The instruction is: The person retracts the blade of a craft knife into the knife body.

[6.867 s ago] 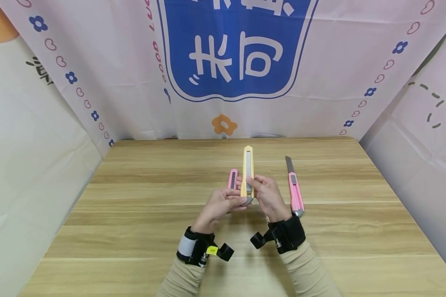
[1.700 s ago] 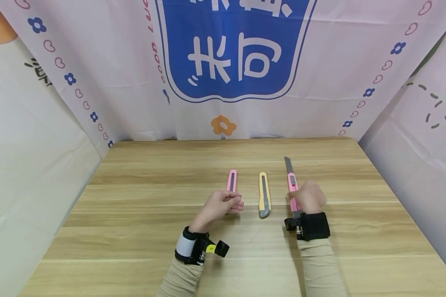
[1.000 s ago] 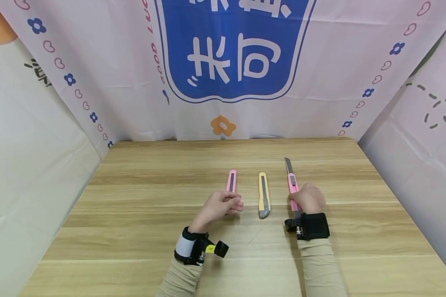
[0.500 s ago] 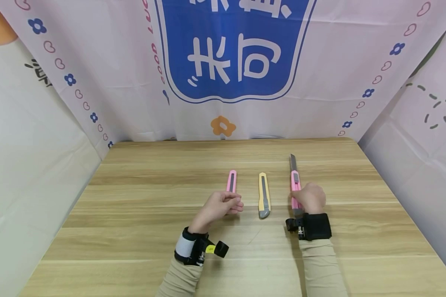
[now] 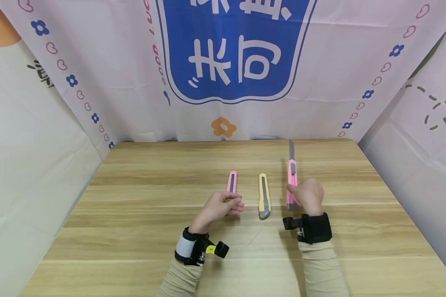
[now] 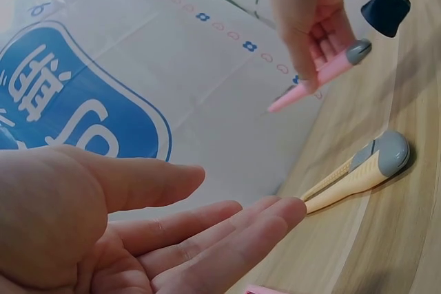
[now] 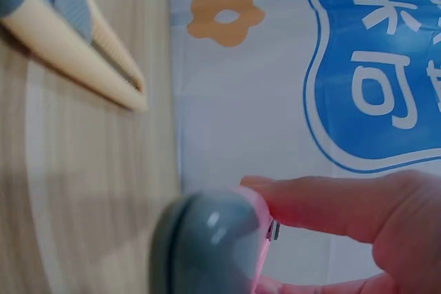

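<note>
My right hand (image 5: 309,194) pinches a pink utility knife (image 5: 292,177) by its handle and holds it raised off the table, its blade (image 5: 291,149) extended and pointing away. In the right wrist view the knife's grey end cap (image 7: 213,239) is close and blurred below my thumb (image 7: 324,204). My left hand (image 5: 217,206) hovers with loosely extended fingers (image 6: 227,239) and holds nothing. Partly hidden beyond it lies a second pink utility knife (image 5: 232,181). Between the hands a yellow utility knife (image 5: 264,196) lies on the table, no blade showing.
The wooden table (image 5: 152,177) ends at the back against a printed cloth (image 5: 134,103), with more cloth along both sides. Each wrist wears a black strap with a small camera (image 5: 221,249).
The yellow knife, earlier in both hands, now lies on the table. My right hand has gripped the extended pink knife, turned it slightly and lifted it. The left hand stays almost still lately.
</note>
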The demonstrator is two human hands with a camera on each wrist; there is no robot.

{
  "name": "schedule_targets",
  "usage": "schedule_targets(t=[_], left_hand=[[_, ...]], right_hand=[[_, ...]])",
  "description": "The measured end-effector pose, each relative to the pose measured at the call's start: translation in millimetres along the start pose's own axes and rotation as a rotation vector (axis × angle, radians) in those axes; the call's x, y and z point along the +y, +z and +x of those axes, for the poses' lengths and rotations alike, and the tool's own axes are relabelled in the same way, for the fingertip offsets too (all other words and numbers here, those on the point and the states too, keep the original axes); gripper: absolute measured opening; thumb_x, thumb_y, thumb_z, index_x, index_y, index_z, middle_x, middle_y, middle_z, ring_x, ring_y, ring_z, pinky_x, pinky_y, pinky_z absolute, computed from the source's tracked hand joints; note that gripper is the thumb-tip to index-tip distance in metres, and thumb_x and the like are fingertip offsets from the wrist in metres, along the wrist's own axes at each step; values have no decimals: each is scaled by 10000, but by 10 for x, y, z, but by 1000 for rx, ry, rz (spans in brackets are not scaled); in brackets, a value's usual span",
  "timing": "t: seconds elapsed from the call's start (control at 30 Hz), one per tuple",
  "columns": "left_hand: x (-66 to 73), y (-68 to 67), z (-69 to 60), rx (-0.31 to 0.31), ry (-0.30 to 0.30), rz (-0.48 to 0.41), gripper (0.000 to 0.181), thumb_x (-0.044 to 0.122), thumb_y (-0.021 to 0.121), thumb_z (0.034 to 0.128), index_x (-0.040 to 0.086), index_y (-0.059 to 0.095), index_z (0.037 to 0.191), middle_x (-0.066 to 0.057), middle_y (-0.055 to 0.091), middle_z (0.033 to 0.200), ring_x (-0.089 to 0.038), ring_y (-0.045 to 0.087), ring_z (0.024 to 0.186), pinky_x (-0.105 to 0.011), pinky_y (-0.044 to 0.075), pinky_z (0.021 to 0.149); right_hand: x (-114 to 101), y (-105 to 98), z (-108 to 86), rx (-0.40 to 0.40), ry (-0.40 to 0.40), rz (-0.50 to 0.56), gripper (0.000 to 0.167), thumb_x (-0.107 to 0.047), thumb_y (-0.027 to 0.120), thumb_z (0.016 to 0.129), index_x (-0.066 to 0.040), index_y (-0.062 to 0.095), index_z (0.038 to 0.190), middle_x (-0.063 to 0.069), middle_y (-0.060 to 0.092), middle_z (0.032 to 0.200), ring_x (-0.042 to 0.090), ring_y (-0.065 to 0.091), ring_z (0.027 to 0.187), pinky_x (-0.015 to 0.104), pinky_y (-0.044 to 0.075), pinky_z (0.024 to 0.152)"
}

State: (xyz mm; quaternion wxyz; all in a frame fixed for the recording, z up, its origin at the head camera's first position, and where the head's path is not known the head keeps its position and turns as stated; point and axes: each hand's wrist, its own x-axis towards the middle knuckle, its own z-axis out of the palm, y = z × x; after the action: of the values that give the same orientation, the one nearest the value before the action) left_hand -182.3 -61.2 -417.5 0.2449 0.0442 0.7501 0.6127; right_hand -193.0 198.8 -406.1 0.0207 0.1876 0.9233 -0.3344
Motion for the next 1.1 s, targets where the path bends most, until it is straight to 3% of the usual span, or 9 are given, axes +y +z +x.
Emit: schedule_targets(t=[0.3,0.63,0.93,1.1], left_hand=[[21,40,-10,-32,46,1,339,86,500,989,-114,545,1259,-269,683,1107,-246,719,975,-428,571,948],[39,55,-11,-11,54,-23,348,80,509,983,-93,532,1284,-274,656,1172,-300,686,1057,-424,556,981],[79,98,-44,-47,101,-48,426,99,577,951,-77,494,1330,-277,591,1294,-321,645,1147,-306,578,942],[81,125,-45,-78,159,1,442,84,626,913,-68,511,1312,-272,589,1304,-343,636,1159,-304,577,943]], right_hand=[[-185,-27,-118,-6,-34,36,364,-331,701,851,31,684,872,76,668,660,104,523,505,208,393,438],[-368,-39,-254,-15,-79,80,354,-320,724,838,26,681,896,120,701,758,120,550,562,207,408,467],[-534,104,-395,22,-201,117,336,-302,760,806,24,681,814,107,682,676,107,529,511,209,394,443],[-623,224,-486,18,-251,147,333,-295,780,789,17,664,798,78,640,624,97,490,476,195,376,422]])
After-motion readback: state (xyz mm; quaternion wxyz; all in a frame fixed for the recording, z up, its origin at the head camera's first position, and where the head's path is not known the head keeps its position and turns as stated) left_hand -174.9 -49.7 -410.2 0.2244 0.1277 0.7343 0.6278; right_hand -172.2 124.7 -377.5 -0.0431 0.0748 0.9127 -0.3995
